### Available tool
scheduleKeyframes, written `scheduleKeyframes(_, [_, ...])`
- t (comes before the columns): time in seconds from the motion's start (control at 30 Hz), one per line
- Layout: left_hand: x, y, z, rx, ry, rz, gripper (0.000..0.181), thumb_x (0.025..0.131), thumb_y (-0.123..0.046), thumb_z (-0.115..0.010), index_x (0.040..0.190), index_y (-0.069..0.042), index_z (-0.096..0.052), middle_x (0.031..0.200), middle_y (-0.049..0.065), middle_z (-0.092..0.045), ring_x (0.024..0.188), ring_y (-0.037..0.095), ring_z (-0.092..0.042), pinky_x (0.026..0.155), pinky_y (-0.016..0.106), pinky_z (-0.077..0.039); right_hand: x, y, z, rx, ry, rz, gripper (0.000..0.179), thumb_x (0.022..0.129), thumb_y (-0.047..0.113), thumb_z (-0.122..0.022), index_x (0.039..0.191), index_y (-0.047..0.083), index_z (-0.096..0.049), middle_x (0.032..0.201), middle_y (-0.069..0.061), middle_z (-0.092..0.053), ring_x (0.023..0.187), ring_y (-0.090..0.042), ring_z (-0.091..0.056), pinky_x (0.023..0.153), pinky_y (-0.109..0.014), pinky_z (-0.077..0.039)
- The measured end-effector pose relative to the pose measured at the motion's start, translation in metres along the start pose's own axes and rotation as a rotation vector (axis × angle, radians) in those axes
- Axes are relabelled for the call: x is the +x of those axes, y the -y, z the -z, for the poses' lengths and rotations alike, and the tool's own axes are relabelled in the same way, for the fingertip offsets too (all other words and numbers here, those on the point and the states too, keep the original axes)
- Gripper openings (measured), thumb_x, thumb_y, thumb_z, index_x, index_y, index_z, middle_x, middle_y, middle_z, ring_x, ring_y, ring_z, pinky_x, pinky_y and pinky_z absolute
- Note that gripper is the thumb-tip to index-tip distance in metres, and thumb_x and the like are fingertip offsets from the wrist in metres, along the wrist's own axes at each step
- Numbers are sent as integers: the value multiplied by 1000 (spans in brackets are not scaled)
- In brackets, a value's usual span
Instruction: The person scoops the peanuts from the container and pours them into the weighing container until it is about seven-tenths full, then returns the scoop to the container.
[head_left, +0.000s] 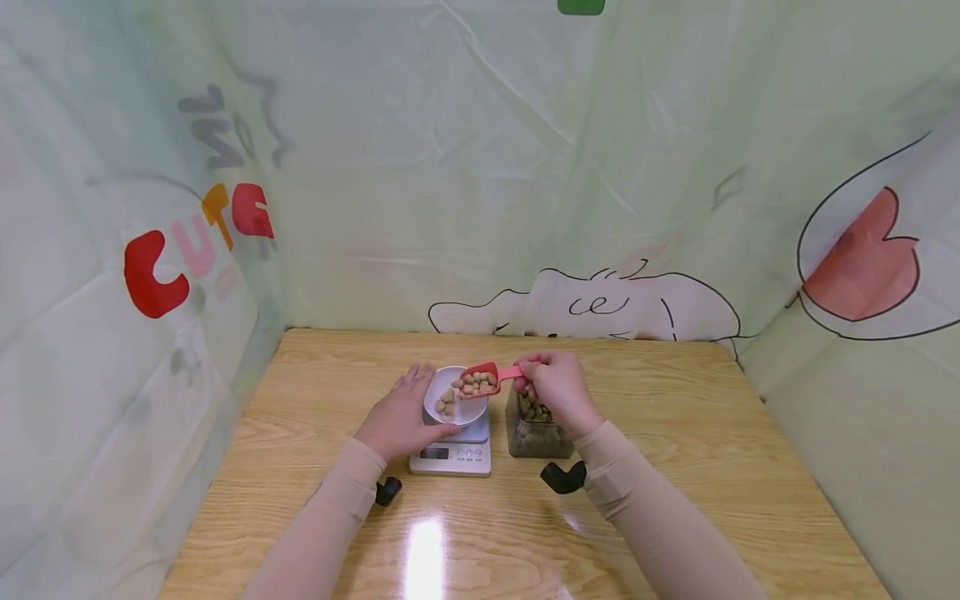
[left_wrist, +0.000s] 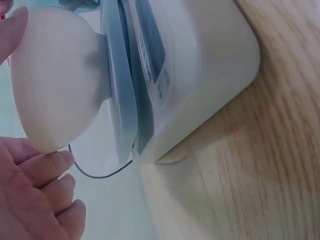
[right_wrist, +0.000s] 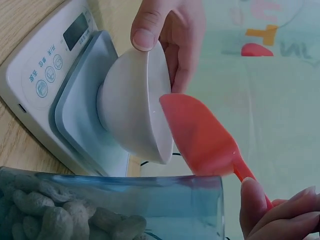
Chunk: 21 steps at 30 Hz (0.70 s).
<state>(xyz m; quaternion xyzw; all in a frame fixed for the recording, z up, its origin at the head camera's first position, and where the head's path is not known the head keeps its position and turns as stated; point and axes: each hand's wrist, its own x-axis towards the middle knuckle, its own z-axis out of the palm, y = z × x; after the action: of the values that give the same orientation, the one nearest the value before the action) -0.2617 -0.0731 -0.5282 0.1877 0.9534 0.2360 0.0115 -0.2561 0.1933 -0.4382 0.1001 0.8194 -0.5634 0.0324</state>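
A white bowl (head_left: pixel 441 383) stands on a kitchen scale (head_left: pixel 450 467), some peanuts (head_left: pixel 445 405) inside it. My left hand (head_left: pixel 405 417) holds the bowl, thumb at the near rim and fingers at the far side. With its thumb and fingers, my right hand (head_left: pixel 557 387) pinches the handle of a red scoop (right_wrist: pixel 200 135). Peanuts (head_left: pixel 480 383) fill the scoop, whose front edge reaches over the bowl's opening. Under my right hand is a clear container (head_left: pixel 540 442) of unshelled peanuts (right_wrist: pixel 57 222).
The scale's display (head_left: pixel 434 453) and buttons face me on the wooden table (head_left: pixel 322 375). Fabric curtains (head_left: pixel 360 208) with printed drawings rise at the back and both sides. Black wrist devices (head_left: pixel 564 477) hang at my forearms.
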Motion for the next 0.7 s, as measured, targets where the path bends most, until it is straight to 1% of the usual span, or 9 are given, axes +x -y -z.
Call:
scheduleKeyframes(0.1, [0,0,0,-8,1,-3,117,85,-74,-77,171,-10,-30,178,9,-32,168,30,-23,132,56,-33,-2,2,-1,-41,-15,9,23,111,15,-59,114,0,-76,80,-8,-76,62,-13,-54,53,-22,-44])
scheduleKeyframes(0.17, [-1,0,0,-12,3,-4,117,85,-73,-77,171,-10,-29,178,9,-32,168,30,-23,133,56,-33,-5,3,-2,-80,-27,37,23,110,16,-60,115,1,-76,82,-9,-76,61,-13,-53,52,-22,-43])
scheduleKeyframes(0.23, [-1,0,0,-10,4,-7,117,85,-73,-77,171,-9,-29,178,9,-32,168,30,-23,133,56,-32,-7,4,-3,-137,-44,88,22,110,16,-61,115,2,-77,83,-9,-77,61,-13,-55,52,-23,-43])
scheduleKeyframes(0.3, [-1,1,0,-13,1,-12,117,85,-72,-77,171,-9,-30,178,10,-33,168,31,-24,132,56,-33,-9,5,-4,-194,-64,157,21,109,15,-62,114,3,-79,83,-10,-77,62,-14,-58,51,-24,-42])
scheduleKeyframes(0.4, [-1,1,0,-12,-2,-18,116,85,-72,-78,171,-9,-30,177,12,-33,168,31,-24,132,57,-34,-13,7,-6,-246,-89,247,19,107,13,-65,112,3,-80,82,-9,-77,65,-17,-63,51,-25,-45])
scheduleKeyframes(0.53, [0,1,0,-18,-2,-13,116,85,-73,-78,171,-10,-30,178,12,-33,168,31,-24,131,58,-34,-17,7,-8,-282,-106,320,16,106,12,-67,109,5,-81,80,-7,-76,65,-18,-65,50,-25,-48])
scheduleKeyframes(0.7, [0,1,0,-14,-2,-4,117,85,-74,-77,171,-11,-30,178,11,-31,168,31,-23,131,58,-35,-19,9,-8,-303,-116,361,15,106,11,-67,108,5,-81,81,-7,-77,64,-17,-64,49,-25,-47])
